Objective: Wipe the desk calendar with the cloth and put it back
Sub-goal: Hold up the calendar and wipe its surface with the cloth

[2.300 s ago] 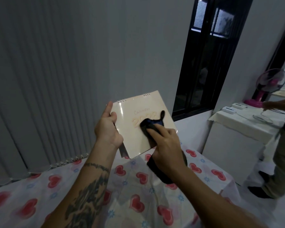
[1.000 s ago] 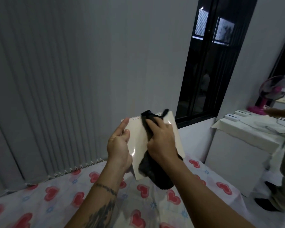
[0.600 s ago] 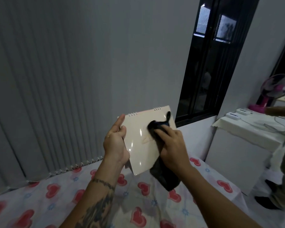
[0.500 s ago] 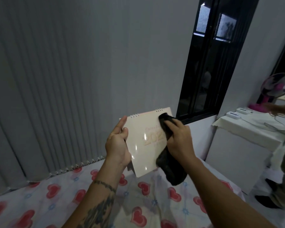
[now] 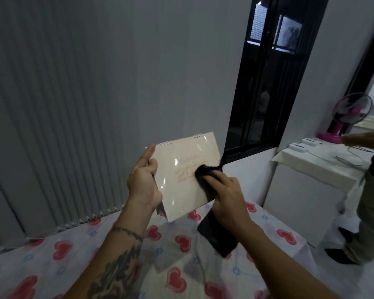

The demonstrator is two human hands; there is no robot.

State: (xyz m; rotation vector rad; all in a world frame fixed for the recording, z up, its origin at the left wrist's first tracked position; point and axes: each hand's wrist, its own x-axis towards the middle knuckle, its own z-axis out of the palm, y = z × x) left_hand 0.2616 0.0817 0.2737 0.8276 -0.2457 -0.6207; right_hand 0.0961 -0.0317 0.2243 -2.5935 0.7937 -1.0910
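A cream desk calendar (image 5: 179, 190) with spiral rings along its top edge is held in the air above the table, its glossy cover facing me. My left hand (image 5: 144, 182) grips its left edge, thumb on the front. My right hand (image 5: 227, 196) presses a dark cloth (image 5: 205, 172) onto the right part of the cover, over the printed year. The rest of the cloth hangs down below my right wrist (image 5: 218, 236).
Below lies a table with a heart-patterned cover (image 5: 177, 275). Vertical blinds (image 5: 52, 126) hang behind it, and a dark window (image 5: 268, 83) is to the right. Another person (image 5: 367, 201) stands at the right by a white cabinet (image 5: 307, 190) with a pink fan (image 5: 345, 117).
My right hand has slid the cloth from the calendar's top right corner down to the middle right of the cover. My left hand keeps its hold on the left edge.
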